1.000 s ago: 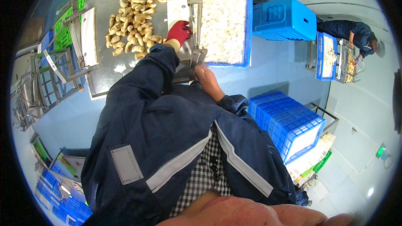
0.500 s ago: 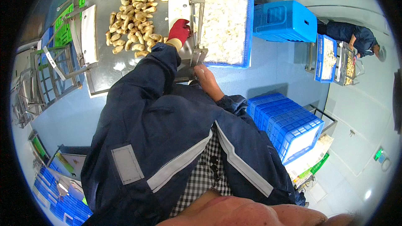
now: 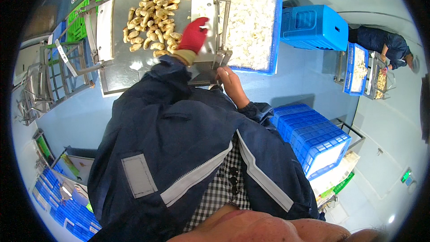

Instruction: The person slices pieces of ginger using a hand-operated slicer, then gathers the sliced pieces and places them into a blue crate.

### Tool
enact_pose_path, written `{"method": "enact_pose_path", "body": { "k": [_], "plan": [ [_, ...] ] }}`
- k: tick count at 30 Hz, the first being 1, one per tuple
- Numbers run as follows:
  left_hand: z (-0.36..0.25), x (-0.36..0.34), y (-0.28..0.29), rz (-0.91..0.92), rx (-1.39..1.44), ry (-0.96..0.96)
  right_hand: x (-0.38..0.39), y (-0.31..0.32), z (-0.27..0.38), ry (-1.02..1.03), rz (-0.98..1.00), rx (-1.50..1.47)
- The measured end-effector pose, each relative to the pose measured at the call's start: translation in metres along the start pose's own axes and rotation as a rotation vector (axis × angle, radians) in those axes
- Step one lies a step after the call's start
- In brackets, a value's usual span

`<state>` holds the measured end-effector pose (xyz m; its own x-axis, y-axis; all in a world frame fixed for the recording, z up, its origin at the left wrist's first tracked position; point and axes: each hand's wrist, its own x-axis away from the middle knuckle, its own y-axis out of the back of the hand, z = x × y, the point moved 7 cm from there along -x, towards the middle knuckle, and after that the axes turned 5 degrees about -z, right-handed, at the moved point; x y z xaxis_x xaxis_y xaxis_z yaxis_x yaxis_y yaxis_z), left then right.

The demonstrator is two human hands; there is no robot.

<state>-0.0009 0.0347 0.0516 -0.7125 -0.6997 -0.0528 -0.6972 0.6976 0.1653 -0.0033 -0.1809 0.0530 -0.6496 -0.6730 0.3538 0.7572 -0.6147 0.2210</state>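
Note:
My left hand (image 3: 193, 38), in a red glove with a pale cuff, is over a white cutting board (image 3: 203, 6). Its fingers are curled, and a whitish bit shows at their tips, too small to name. My bare right hand (image 3: 229, 83) grips the near end of a metal lever cutter (image 3: 222, 31), whose bar runs along the board's right side. The handle itself is mostly hidden by the fingers. Left of the glove lies a heap of long pale-and-brown pieces, mushroom-like (image 3: 156, 15), on the metal table (image 3: 121, 69). Right of the cutter, a blue crate (image 3: 277, 27) holds many small whitish cut pieces (image 3: 251, 27).
A large blue bin (image 3: 313, 27) stands beyond the crate. Stacked blue crates (image 3: 309, 134) are behind my right arm. Another white board (image 3: 105, 29) with a metal lever frame is at the table's left. A co-worker (image 3: 380, 40) works at a far-right station.
The view has shifted, so the scene sits slightly further right. My gloved hand has turned and stays over the board. The right hand keeps its place at the cutter's end.

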Motion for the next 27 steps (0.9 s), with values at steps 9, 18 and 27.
{"method": "enact_pose_path", "body": {
  "k": [9, 18, 27],
  "plan": [
    [0.022, -0.006, 0.076, 0.329, -0.916, -0.056, -0.001, -0.001, 0.005, -0.039, 0.020, 0.009],
    [0.103, -0.062, 0.004, 0.670, -0.939, 0.318, 0.001, -0.015, 0.018, -0.065, 0.043, 0.024],
    [0.086, -0.047, -0.010, 0.057, -0.155, 0.149, -0.003, 0.001, 0.014, 0.005, 0.023, 0.045]
  ]
}}
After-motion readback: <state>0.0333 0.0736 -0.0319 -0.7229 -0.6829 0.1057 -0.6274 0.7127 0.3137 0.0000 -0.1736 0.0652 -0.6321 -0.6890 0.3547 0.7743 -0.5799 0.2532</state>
